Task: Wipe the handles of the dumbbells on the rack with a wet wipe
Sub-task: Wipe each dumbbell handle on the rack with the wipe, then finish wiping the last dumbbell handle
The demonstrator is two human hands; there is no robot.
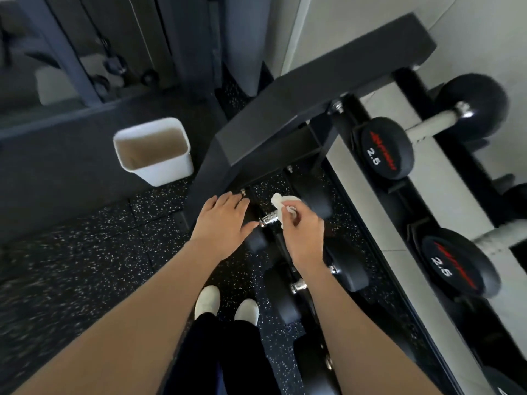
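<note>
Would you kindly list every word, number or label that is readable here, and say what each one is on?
"2.5": white, on the end cap of the far dumbbell.
"2.5": white, on the end cap of the near dumbbell.
Red brand lettering on both caps: too blurred to read.
The wet wipe and the white bin: no text visible.

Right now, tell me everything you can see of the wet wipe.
The wet wipe is a thin, white, crumpled sheet bunched in the right hand, whose curled fingers pinch it. It is pressed against a chrome, knurled dumbbell handle, covering its right part. A loose fold sticks out above the fingers, and the rest is hidden under that hand. The left hand lies close by, fingers straight, but does not touch it. Whether it is wet cannot be judged.
</note>
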